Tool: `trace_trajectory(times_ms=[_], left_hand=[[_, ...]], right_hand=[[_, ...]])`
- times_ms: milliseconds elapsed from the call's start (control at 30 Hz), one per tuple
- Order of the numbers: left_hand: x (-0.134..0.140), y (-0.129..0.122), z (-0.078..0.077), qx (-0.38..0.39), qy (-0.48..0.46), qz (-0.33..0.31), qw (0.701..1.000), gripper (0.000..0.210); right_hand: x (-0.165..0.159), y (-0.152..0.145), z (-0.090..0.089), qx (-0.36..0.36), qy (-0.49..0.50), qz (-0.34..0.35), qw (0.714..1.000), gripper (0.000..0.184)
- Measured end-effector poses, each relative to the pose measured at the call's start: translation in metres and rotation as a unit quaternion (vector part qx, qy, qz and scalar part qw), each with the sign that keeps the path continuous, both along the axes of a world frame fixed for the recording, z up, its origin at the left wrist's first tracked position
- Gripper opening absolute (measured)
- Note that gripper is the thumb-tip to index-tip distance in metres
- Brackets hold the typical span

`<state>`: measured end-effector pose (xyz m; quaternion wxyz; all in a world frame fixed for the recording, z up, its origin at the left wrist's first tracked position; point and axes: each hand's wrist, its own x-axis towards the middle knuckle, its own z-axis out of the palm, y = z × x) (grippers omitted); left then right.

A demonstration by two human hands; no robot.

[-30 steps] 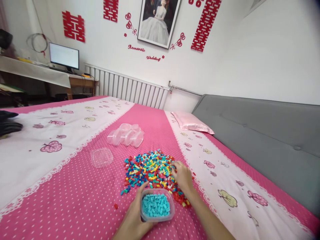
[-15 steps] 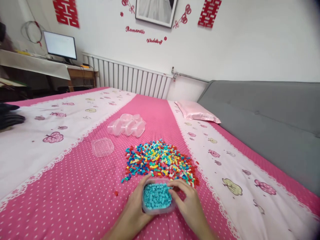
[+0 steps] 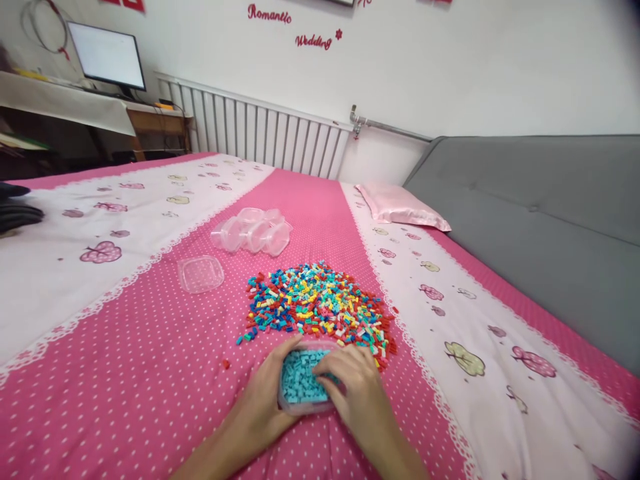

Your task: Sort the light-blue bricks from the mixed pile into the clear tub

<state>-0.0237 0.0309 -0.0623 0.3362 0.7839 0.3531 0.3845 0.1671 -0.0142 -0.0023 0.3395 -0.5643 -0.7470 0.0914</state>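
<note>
A small clear plastic container (image 3: 306, 408) filled with turquoise toy bricks (image 3: 299, 381) is close in front of me. My left hand (image 3: 273, 383) grips its left side, thumb along the rim and fingers around the wall. Over the right half of the bricks, my right hand (image 3: 353, 380) is bent with thumb and fingertips brought close together. Whether a brick is between those fingertips is too small to tell. Just beyond the container lies a spread pile of mixed-colour toy bricks (image 3: 320, 300).
A clear lid (image 3: 201, 274) lies flat at the left, and several clear containers (image 3: 253, 231) stand grouped behind it. One red brick (image 3: 226, 364) is apart on the pink dotted bedspread (image 3: 150, 373). Farther back are a pink pillow (image 3: 400, 205) and a grey headboard (image 3: 540, 193).
My right hand has moved left from the container's right rim to over the turquoise bricks. My left hand keeps its hold. The camera view has tipped down a little.
</note>
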Motion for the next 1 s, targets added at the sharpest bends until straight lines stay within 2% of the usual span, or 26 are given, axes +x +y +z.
trace_trajectory(times_ms=[167, 467, 633, 800, 1000], left_hand=[[0.001, -0.001, 0.000, 0.021, 0.008, -0.001, 1.000, 0.085], [0.000, -0.002, 0.001, 0.023, 0.018, 0.005, 1.000, 0.083], [0.003, -0.003, 0.006, 0.023, 0.013, 0.021, 0.999, 0.082], [0.004, -0.004, 0.012, 0.027, 0.014, 0.026, 0.999, 0.079], [0.003, -0.002, -0.003, 0.025, 0.003, 0.014, 1.000, 0.083]], right_hand=[[-0.005, 0.003, -0.001, 0.002, 0.007, 0.009, 1.000, 0.014], [0.027, -0.001, 0.024, -0.063, -0.050, 0.001, 0.997, 0.025], [0.026, -0.003, 0.029, -0.084, -0.094, 0.025, 0.992, 0.022], [0.021, -0.001, 0.029, -0.088, -0.110, 0.053, 0.989, 0.024], [0.023, 0.000, 0.018, -0.067, -0.126, 0.055, 0.988, 0.023]])
